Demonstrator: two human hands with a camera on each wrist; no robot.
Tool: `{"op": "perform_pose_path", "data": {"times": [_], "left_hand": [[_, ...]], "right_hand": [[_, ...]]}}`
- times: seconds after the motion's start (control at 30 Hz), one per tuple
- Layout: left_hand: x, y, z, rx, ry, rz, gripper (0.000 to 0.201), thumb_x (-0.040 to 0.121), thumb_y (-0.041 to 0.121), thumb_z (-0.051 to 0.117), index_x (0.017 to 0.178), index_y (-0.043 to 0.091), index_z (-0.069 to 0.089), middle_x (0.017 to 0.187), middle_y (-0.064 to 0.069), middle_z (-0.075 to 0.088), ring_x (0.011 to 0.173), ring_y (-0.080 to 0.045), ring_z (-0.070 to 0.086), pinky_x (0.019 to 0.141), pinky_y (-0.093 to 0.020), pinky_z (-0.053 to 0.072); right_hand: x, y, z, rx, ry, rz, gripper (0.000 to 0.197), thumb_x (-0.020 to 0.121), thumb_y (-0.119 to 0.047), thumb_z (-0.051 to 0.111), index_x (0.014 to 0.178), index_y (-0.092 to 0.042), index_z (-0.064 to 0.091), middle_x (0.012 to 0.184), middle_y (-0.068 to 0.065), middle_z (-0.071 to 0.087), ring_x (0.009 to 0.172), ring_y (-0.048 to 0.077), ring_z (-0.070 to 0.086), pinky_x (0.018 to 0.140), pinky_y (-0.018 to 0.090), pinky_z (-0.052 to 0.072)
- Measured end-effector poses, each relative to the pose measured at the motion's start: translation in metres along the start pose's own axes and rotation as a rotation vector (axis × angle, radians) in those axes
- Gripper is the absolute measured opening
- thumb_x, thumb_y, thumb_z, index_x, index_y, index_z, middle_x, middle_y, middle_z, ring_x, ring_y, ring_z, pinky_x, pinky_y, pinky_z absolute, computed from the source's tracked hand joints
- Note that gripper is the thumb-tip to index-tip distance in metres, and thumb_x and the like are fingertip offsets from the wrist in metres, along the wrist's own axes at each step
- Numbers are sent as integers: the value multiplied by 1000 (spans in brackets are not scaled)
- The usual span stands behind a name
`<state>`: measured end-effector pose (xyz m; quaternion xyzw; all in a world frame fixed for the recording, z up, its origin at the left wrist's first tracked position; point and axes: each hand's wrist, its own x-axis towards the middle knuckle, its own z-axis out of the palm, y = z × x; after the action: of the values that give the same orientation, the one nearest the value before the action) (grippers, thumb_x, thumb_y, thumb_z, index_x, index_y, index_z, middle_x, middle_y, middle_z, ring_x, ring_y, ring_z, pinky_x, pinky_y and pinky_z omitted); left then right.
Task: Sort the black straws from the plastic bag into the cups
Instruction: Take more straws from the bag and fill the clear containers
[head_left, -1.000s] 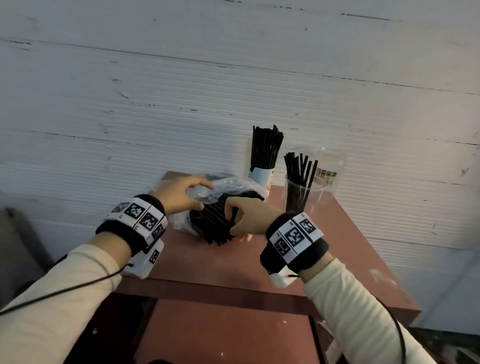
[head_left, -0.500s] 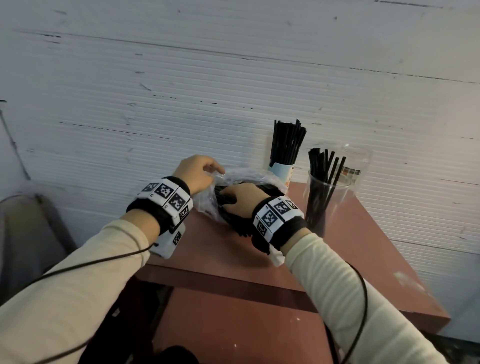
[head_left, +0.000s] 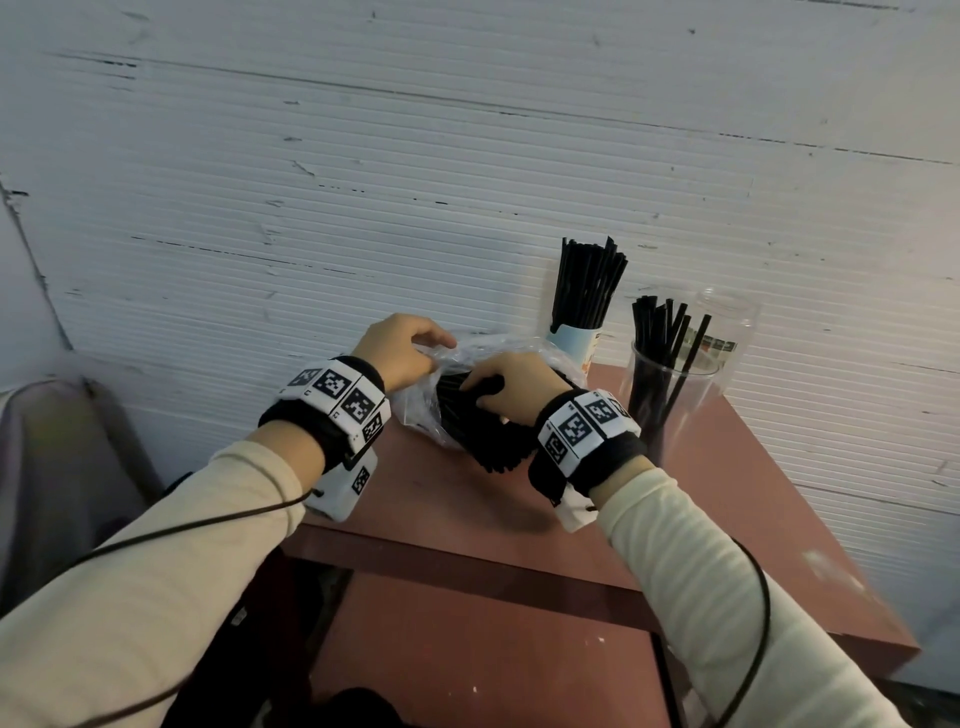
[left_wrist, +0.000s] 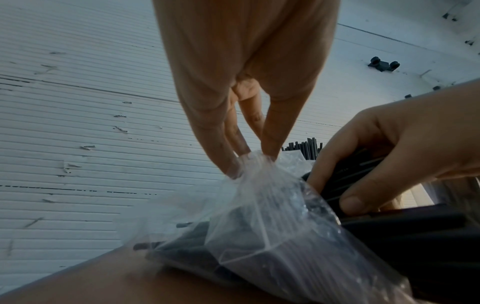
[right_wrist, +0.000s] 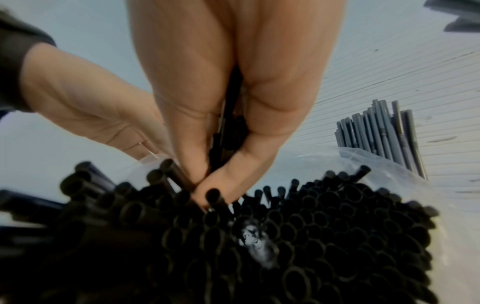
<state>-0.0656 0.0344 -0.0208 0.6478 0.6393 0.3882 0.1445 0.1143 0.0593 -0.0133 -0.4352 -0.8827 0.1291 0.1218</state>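
The plastic bag (head_left: 415, 410) lies on its side on the red worktop (head_left: 701, 519), its mouth turned toward the person, so the black straws (head_left: 483, 441) inside point their open ends out at the right hand (head_left: 511, 387); their long axis runs from the near edge back toward the wall. That hand is the one at the straws: its fingers and thumb are curled round a small bunch at the top of the pile, as the right wrist view shows, with the rest of the tube ends just below its thumb (right_wrist: 207, 193). The left hand (head_left: 400, 353) sits beside it on the bag's far left and pinches a fold of the clear film between fingertips (left_wrist: 228, 162) and thumb, holding the mouth up. Both cups stand behind and to the right of the bag, the paper cup (head_left: 574, 340) near the wall and the clear cup (head_left: 670, 400) just beside it, each already holding upright straws. Judging by this, the bunch must slide out along its own length toward the person before it is tipped upright and carried right.
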Motion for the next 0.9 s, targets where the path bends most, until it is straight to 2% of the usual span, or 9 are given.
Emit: {"op": "perform_pose_path", "data": {"times": [0.07,0.2,0.27,0.4,0.57,0.7,0.77,0.83,0.9], "left_hand": [[0,2,1,4,-13,8,30,82,0,69,104,19,72,113,4,69,110,-9,60,91,-18,40],[-1,4,0,12,-23,-4,30,82,0,69,106,19,72,115,3,69,112,-11,60,94,-20,42],[-3,5,-2,16,-26,-5,30,83,1,69,106,20,71,115,3,68,112,-11,60,96,-22,43],[-6,4,-1,43,-51,-6,31,85,4,67,111,21,69,123,2,63,104,-8,56,87,-20,41],[-12,10,14,200,29,98,38,80,16,70,115,27,62,129,-2,57,122,-19,52,98,-27,40],[-20,41,30,263,-188,311,64,72,26,77,131,23,52,131,5,53,122,-12,48,103,-24,34],[-18,51,41,379,-266,364,64,65,43,76,124,36,52,117,15,58,109,-8,54,97,-29,43],[-14,58,50,462,-291,384,52,57,56,69,105,45,51,102,20,59,96,-7,57,88,-34,50],[-10,62,57,475,-290,404,42,59,58,64,97,48,49,98,22,59,94,-10,59,85,-38,52]], "right_hand": [[1,4,3,32,-10,15,31,87,-10,64,112,-26,71,112,-1,68,90,11,61,82,20,48],[2,5,1,83,1,7,28,85,-8,66,106,-25,73,98,-2,69,67,3,58,54,0,39],[-1,6,-4,81,21,6,25,84,-9,67,102,-25,74,84,-10,64,63,-3,53,50,-3,36],[-10,16,-16,131,29,-8,22,79,-10,72,94,-25,76,80,-12,64,71,6,64,63,11,45],[-31,31,-37,175,-2,-22,21,80,-10,74,97,-23,76,82,-15,65,70,-2,59,62,7,45],[-47,35,-53,200,-32,-30,22,80,-10,75,97,-22,77,77,-13,66,60,-5,59,60,6,44],[-54,34,-58,198,-44,-34,22,80,-11,75,99,-23,76,81,-9,67,65,-1,60,61,6,45],[-62,35,-62,193,-45,-43,23,79,-13,75,98,-26,76,83,-8,69,69,2,60,65,10,46],[-69,37,-64,201,-50,-46,23,80,-14,75,97,-29,76,83,-10,68,69,1,60,68,14,45]]}}
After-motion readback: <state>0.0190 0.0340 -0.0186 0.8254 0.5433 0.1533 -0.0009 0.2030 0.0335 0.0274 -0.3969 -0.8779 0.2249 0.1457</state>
